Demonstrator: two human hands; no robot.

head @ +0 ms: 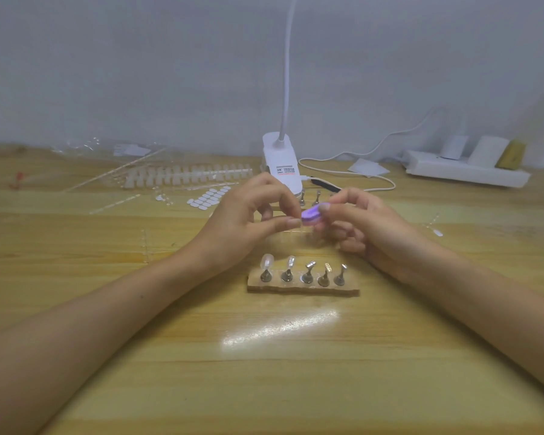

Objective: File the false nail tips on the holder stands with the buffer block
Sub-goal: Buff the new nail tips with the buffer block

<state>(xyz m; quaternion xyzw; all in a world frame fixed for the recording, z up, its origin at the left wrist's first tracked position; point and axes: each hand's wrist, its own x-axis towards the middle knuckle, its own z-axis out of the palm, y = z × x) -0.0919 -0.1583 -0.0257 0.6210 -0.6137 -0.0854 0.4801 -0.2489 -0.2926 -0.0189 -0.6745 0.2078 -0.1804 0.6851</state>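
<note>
Your left hand point(252, 219) and right hand point(358, 226) meet above the glossy wooden table point(201, 356), both pinching a small purple buffer block point(311, 214) with rounded ends, fingertips closed on it. Just below, five little metal stands point(303, 274) sit in a flat base; two carry clear nail tips point(267, 262).

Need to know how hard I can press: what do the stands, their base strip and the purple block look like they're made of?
Stands: metal, shiny silver with glints. Base strip: looks like wood or cork, matte tan with a ragged edge; can't tell which. Purple block, pinched between the left hand and right hand: likely foam or soft plastic, with a pale sheen; too blurred to be sure.
</note>
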